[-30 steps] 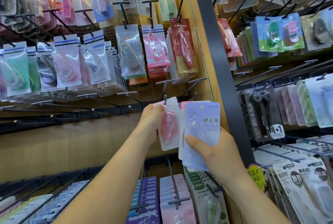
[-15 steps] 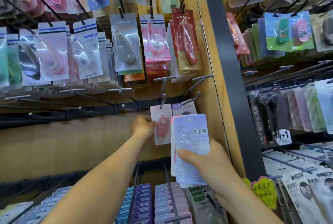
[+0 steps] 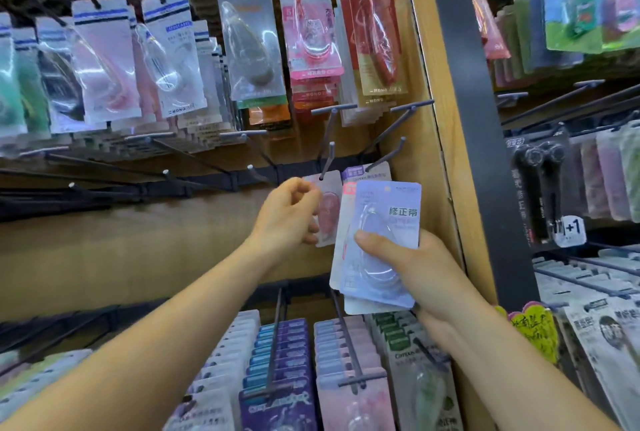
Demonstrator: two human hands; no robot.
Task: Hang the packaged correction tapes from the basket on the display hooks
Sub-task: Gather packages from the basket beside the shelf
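A pink correction tape pack [image 3: 330, 209] hangs by its top hole on a grey display hook [image 3: 327, 160]. My left hand [image 3: 287, 214] has curled fingers on the pack's left edge and grips it. Just to the right, my right hand [image 3: 412, 268] holds a stack of several packs upright, thumb pressed on the front one, a pale blue pack [image 3: 388, 219] with printed characters. Behind the stack a purple-topped pack [image 3: 367, 172] hangs on the neighbouring hook [image 3: 386, 155]. No basket is in view.
Rows of packaged tapes hang above [image 3: 252, 42] and below [image 3: 277, 361] on long pegs that stick out toward me. Bare grey pegs [image 3: 194, 157] run along the left of the middle row. A wooden side panel [image 3: 440, 153] and dark post [image 3: 478, 119] bound the right.
The pink pack went from the hook's tip to hanging further back on it, my left hand following. The stack in my right hand stayed beside it. The view moved closer.
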